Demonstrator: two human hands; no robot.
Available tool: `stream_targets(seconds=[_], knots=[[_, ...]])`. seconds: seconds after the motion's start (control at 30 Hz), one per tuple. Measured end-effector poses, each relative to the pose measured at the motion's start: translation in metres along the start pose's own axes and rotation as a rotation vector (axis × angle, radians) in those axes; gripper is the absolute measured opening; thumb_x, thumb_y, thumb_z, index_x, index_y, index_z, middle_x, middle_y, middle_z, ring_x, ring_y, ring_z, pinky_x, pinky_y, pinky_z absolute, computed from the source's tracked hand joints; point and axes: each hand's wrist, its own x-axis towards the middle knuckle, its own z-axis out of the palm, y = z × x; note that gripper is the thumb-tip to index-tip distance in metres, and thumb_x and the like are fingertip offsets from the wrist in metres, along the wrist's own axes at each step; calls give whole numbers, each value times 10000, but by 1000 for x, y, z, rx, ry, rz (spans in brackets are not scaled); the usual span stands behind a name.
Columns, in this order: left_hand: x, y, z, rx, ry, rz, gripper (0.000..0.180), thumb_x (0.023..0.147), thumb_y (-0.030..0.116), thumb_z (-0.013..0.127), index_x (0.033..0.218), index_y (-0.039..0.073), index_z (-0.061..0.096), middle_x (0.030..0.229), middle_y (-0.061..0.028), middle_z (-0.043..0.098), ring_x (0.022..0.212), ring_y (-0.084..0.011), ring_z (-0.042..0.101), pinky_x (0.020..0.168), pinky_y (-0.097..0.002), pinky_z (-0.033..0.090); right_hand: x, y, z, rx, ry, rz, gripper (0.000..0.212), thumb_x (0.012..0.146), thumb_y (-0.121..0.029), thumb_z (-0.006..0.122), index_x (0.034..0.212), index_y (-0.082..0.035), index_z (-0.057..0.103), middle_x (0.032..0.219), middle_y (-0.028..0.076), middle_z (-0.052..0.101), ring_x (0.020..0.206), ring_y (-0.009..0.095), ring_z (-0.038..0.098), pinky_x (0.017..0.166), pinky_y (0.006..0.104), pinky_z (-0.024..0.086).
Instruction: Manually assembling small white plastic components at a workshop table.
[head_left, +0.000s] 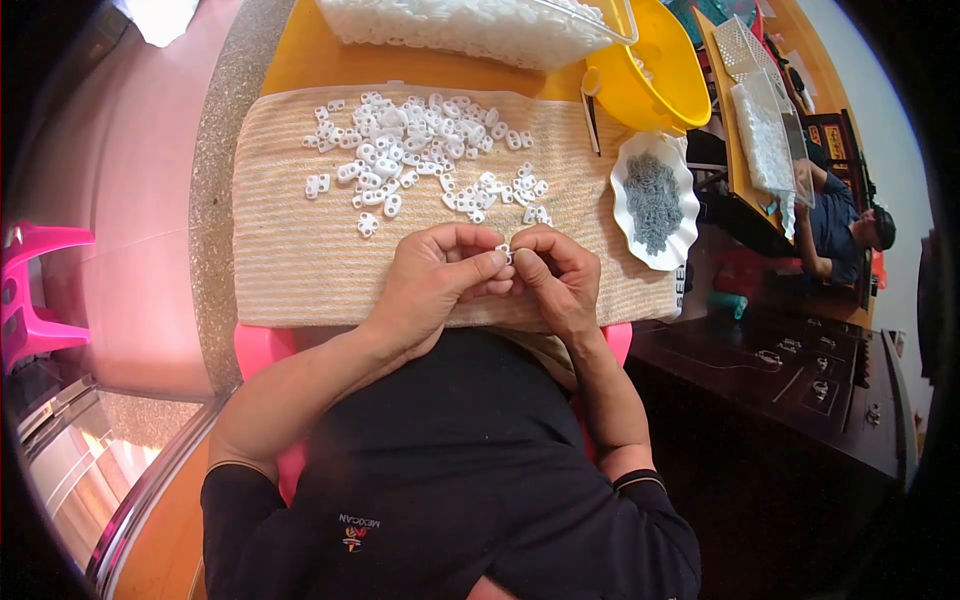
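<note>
Close in front of my body, my left hand [440, 272] pinches a small white plastic piece [503, 250] with round holes between thumb and fingers. Meeting it there, my right hand [562, 272] has its thumb and forefinger pressed together at the piece's edge; whatever lies between those fingertips is too small to make out. Beyond the hands, a loose heap of white plastic pieces [400, 140] with paired holes spreads over a striped beige cloth [290, 240]. To the right stands a white scalloped dish [682, 240] filled with small grey parts [653, 200].
A clear plastic bin [560, 45] of white pieces sits at the far edge, beside a yellow basin [685, 70]. A thin dark stick-like tool [592, 125] lies near the dish. Another person [840, 220] works at the right. A pink stool [45, 290] stands left.
</note>
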Motion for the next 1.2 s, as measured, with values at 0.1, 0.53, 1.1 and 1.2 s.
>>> stream_targets(seconds=[0.1, 0.53, 1.1, 1.2], knots=[[-1, 0, 1, 27, 12, 4, 140, 874, 18, 626, 1006, -15, 593, 899, -95, 664, 795, -151, 668, 758, -276, 577, 0, 0, 0, -2, -10, -17, 122, 930, -80, 591, 957, 38, 608, 898, 62, 615, 693, 84, 579, 615, 204, 480], [-3, -6, 2, 104, 65, 74, 141, 865, 16, 641, 994, -29, 606, 894, -100, 668, 777, -141, 665, 737, -256, 565, 0, -4, 3, -116, -12, -66, 99, 913, -53, 601, 910, 43, 625, 858, 55, 625, 722, 85, 573, 647, 207, 468], [-3, -8, 4, 137, 32, 113, 154, 864, 27, 655, 994, -40, 608, 879, -95, 666, 773, -126, 650, 732, -240, 546, -5, -19, 6, -201, 3, 20, 134, 940, -107, 580, 887, 13, 605, 811, 11, 597, 735, 65, 536, 667, 206, 439], [-3, -9, 3, 142, 27, 114, 145, 866, 21, 646, 998, -30, 612, 879, -96, 668, 774, -134, 658, 744, -253, 559, -5, -17, 5, -246, -2, -27, 148, 947, -120, 573, 878, 9, 600, 794, 2, 583, 734, 61, 520, 665, 204, 425]])
